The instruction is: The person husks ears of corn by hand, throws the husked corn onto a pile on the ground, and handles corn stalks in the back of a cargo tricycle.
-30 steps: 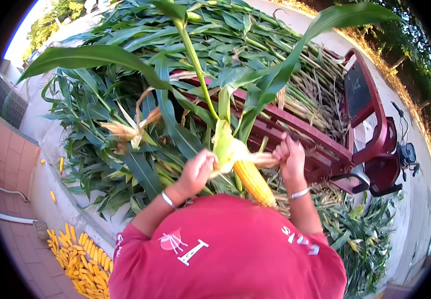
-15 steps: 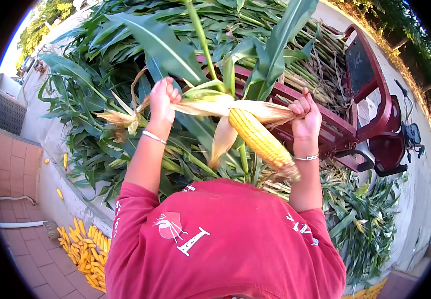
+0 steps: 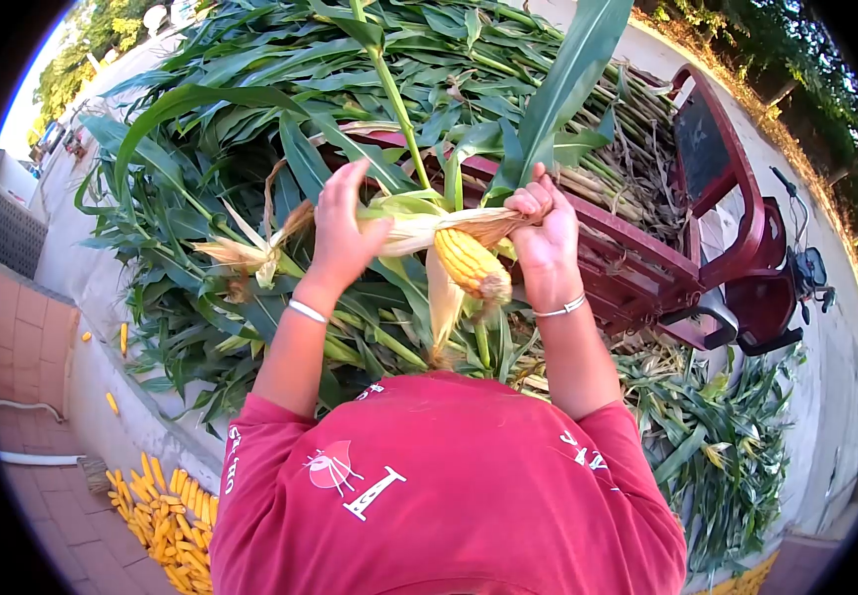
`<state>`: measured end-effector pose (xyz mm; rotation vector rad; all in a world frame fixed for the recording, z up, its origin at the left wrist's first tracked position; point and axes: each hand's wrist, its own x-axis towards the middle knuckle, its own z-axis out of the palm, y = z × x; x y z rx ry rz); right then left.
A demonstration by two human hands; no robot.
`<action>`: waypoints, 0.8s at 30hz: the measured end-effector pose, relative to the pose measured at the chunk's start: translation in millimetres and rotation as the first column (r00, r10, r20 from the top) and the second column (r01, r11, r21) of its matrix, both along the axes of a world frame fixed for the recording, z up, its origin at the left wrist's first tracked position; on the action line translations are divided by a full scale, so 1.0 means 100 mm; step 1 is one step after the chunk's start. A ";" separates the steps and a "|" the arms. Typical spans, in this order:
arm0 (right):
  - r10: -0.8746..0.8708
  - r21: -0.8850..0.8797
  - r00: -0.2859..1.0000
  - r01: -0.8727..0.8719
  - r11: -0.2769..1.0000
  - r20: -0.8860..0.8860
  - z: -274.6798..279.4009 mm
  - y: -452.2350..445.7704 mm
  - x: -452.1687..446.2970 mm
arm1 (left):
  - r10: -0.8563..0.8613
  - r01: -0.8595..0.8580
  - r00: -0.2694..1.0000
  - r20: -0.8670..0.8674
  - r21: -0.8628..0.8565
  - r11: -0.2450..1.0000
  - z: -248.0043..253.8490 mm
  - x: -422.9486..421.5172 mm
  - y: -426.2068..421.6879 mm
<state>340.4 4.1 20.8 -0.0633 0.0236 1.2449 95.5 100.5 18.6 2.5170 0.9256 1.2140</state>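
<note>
A yellow corn cob [image 3: 469,264] shows between my hands, its husk [image 3: 442,297] peeled back and its tip pointing toward me. The cob is joined to a tall green stalk [image 3: 394,97]. My left hand [image 3: 343,230] is at the left side of the husk, fingers apart, with the palm edge close to the pale husk leaves. My right hand [image 3: 545,238] is closed round the husk leaves pulled out to the right. One husk strip hangs down below the cob.
A red cargo tricycle [image 3: 637,253] piled with corn stalks [image 3: 280,74] stands ahead and right. Husked cobs [image 3: 173,526] lie in a heap at lower left. More green stalks [image 3: 732,446] lie at lower right. Another partly opened ear [image 3: 250,253] is at left.
The husk was opened outward and the cob bared further. My left hand has let go of its husk strip and come in toward the cob. My right hand has moved left, still gripping.
</note>
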 end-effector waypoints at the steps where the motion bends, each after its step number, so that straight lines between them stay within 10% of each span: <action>1: -0.001 -0.028 1.000 0.000 1.000 -0.007 0.02 0.05 -0.07 | 0.017 0.007 0.980 -0.198 0.119 0.993 0.24 -0.01 -0.22; 4: 0.023 -0.026 1.000 -0.023 0.999 0.021 0.06 0.15 -0.25 | -0.412 0.412 0.900 -0.144 -0.032 0.911 0.40 0.03 -0.65; 10: 0.051 -0.067 0.984 -0.040 0.997 0.173 0.15 0.25 -0.58 | -0.294 0.466 0.746 0.597 -0.153 0.871 -0.10 0.41 -0.42; 14: 0.069 -0.247 0.485 0.314 0.917 0.872 -0.40 -0.07 -0.17 | -0.031 0.657 0.428 0.903 -0.287 0.697 0.17 0.00 0.07; 16: 0.148 -0.323 0.442 0.354 0.878 0.885 -0.97 -0.25 -0.04 | -0.011 0.710 0.466 0.885 -0.366 0.601 0.10 -0.08 0.01; 17: 0.171 -0.255 0.210 0.498 0.829 0.963 -1.10 -0.30 -0.11 | -0.014 0.715 0.476 0.879 -0.378 0.588 0.04 -0.02 -0.05; 18: 0.075 -0.272 0.386 0.484 0.832 0.919 -1.25 -0.44 -0.12 | -0.009 0.724 0.494 0.870 -0.405 0.558 -0.05 0.04 -0.13; 22: 0.130 -0.221 0.212 0.500 0.838 0.969 -1.34 -0.44 -0.05 | -0.078 0.757 0.515 0.854 -0.410 0.508 0.02 0.15 -0.09; 24: 0.246 -0.191 -0.040 0.516 0.835 0.968 -1.22 -0.50 -0.08 | -0.122 0.748 0.540 0.833 -0.408 0.524 0.03 0.20 -0.14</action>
